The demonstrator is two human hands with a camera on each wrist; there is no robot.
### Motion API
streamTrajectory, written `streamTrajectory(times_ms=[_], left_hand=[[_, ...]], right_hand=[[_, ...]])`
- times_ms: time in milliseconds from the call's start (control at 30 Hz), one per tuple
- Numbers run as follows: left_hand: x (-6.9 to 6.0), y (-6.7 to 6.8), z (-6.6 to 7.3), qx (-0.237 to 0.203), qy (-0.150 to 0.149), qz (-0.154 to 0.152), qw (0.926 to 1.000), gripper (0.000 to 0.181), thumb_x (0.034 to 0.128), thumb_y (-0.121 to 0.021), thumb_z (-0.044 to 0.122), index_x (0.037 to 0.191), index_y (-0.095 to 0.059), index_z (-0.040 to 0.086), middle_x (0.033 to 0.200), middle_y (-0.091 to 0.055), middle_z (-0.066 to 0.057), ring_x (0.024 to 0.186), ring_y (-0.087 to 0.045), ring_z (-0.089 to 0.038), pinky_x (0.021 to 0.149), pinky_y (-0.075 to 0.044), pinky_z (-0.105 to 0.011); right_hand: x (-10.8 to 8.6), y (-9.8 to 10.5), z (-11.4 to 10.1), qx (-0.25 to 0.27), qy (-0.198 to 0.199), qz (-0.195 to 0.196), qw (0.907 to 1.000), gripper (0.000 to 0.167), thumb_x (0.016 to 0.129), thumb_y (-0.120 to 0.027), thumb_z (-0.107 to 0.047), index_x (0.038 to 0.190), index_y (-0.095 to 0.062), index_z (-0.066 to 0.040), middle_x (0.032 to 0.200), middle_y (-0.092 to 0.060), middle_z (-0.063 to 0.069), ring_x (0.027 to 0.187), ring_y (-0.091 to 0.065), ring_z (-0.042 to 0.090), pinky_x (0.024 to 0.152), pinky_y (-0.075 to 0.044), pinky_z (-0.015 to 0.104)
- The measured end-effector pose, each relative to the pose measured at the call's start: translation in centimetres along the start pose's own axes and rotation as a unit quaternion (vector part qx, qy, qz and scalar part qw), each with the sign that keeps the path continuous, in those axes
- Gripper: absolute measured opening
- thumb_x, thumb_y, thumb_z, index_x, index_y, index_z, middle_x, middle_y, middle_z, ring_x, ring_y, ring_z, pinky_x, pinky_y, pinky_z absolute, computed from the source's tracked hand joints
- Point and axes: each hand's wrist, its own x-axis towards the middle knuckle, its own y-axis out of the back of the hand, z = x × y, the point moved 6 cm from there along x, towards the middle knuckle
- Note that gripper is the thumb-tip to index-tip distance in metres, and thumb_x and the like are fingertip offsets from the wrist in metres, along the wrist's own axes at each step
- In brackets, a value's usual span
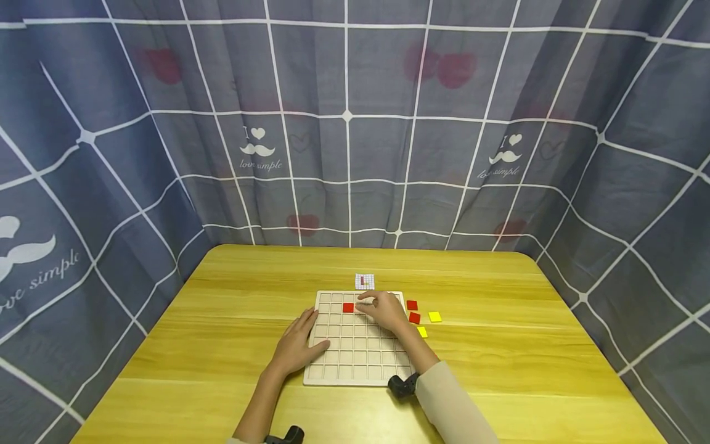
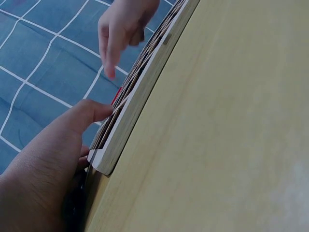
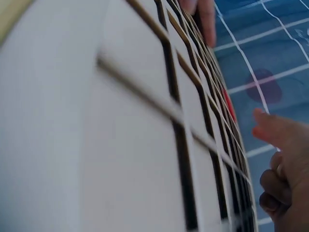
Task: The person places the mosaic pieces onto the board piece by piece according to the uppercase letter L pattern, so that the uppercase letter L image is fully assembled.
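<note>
A pale wooden grid board [image 1: 360, 356] lies on the table, with one red square tile [image 1: 348, 308] in a cell of its upper part. My left hand [image 1: 296, 345] rests at the board's left edge, thumb over the rim and fingers along the outer side. Over the board, just right of that tile, hovers my right hand [image 1: 383, 309]. Its thumb and index finger are apart, and I see nothing between them. In the right wrist view the right hand [image 3: 289, 169] has its index finger extended towards the red tile [image 3: 229, 104], with other fingers curled.
Right of the board lie two loose red tiles [image 1: 412, 305] and two yellow tiles [image 1: 435, 317], one partly behind my right arm. A small printed grid card [image 1: 364, 281] is just beyond the board's far edge. A checked curtain [image 1: 377, 148] surrounds the wooden table [image 1: 249, 277].
</note>
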Motion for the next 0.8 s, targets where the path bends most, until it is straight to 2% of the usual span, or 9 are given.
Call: streamTrajectory(times_ms=[33, 133, 167, 233, 267, 467, 633, 800], left_hand=[[0.0, 0.0, 0.0, 0.000, 0.000, -0.001, 1.0000, 0.079, 0.0822, -0.059, 0.050, 0.143, -0.034, 0.005, 0.148, -0.028, -0.014, 0.133, -0.025, -0.036, 0.103, -0.025, -0.056], [0.0, -0.1, 0.0, 0.001, -0.002, 0.001, 1.0000, 0.079, 0.0820, -0.060, 0.049, 0.143, -0.034, 0.005, 0.147, -0.028, -0.014, 0.134, -0.025, -0.035, 0.103, -0.024, -0.055], [0.0, -0.1, 0.0, 0.001, -0.003, 0.002, 1.0000, 0.079, 0.0819, -0.060, 0.049, 0.143, -0.034, 0.005, 0.147, -0.028, -0.014, 0.134, -0.025, -0.035, 0.104, -0.024, -0.054], [0.0, 0.0, 0.0, 0.002, -0.004, 0.002, 1.0000, 0.079, 0.0818, -0.060, 0.049, 0.143, -0.035, 0.005, 0.147, -0.028, -0.014, 0.134, -0.025, -0.034, 0.104, -0.024, -0.053], [0.0, 0.0, 0.0, 0.001, -0.004, 0.003, 1.0000, 0.079, 0.0817, -0.060, 0.048, 0.142, -0.035, 0.004, 0.147, -0.028, -0.015, 0.134, -0.025, -0.034, 0.104, -0.024, -0.053], [0.0, 0.1, 0.1, 0.002, -0.005, 0.004, 1.0000, 0.079, 0.0815, -0.061, 0.046, 0.142, -0.035, 0.003, 0.147, -0.029, -0.015, 0.134, -0.025, -0.034, 0.105, -0.024, -0.053], [0.0, 0.2, 0.2, 0.001, -0.005, 0.007, 1.0000, 0.078, 0.0814, -0.062, 0.045, 0.142, -0.035, 0.003, 0.147, -0.029, -0.015, 0.133, -0.026, -0.035, 0.103, -0.025, -0.054], [0.0, 0.3, 0.3, 0.000, -0.006, 0.006, 1.0000, 0.078, 0.0814, -0.062, 0.045, 0.142, -0.036, 0.004, 0.147, -0.029, -0.014, 0.133, -0.026, -0.036, 0.103, -0.026, -0.054]], right_hand=[[-0.2, 0.6, 0.2, 0.002, 0.000, 0.011, 0.9999, 0.027, 0.082, -0.069, -0.035, 0.103, -0.072, -0.018, 0.054, -0.051, 0.004, 0.047, -0.028, 0.005, 0.043, -0.025, 0.022], [-0.8, 2.6, 1.2, 0.008, -0.009, 0.035, 0.9993, 0.025, 0.082, -0.069, -0.036, 0.100, -0.073, -0.018, 0.051, -0.043, 0.001, 0.046, -0.025, 0.005, 0.042, -0.021, 0.021], [-0.9, 3.3, 1.6, 0.013, -0.012, 0.038, 0.9991, 0.026, 0.082, -0.069, -0.036, 0.101, -0.073, -0.017, 0.048, -0.035, 0.001, 0.044, -0.020, 0.008, 0.041, -0.018, 0.022], [-1.3, 4.9, 2.4, 0.016, -0.017, 0.053, 0.9983, 0.028, 0.082, -0.069, -0.035, 0.101, -0.073, -0.015, 0.047, -0.031, -0.005, 0.043, -0.020, 0.007, 0.040, -0.018, 0.021], [-1.4, 5.6, 2.8, 0.022, -0.020, 0.055, 0.9981, 0.029, 0.083, -0.069, -0.034, 0.102, -0.072, -0.014, 0.045, -0.024, -0.004, 0.041, -0.016, 0.009, 0.039, -0.015, 0.022], [-2.6, 9.1, 5.4, 0.031, -0.046, 0.073, 0.9958, 0.027, 0.083, -0.069, -0.025, 0.107, -0.070, -0.011, 0.044, -0.024, -0.006, 0.039, -0.017, 0.009, 0.038, -0.017, 0.022], [-3.4, 10.0, 7.3, 0.016, -0.055, 0.063, 0.9964, 0.028, 0.082, -0.071, -0.021, 0.108, -0.070, -0.010, 0.046, -0.024, -0.006, 0.042, -0.018, 0.009, 0.039, -0.017, 0.022], [-3.9, 9.6, 8.8, 0.001, -0.060, 0.023, 0.9979, 0.030, 0.081, -0.072, -0.023, 0.108, -0.070, -0.010, 0.045, -0.032, 0.001, 0.042, -0.021, 0.010, 0.040, -0.020, 0.022]])
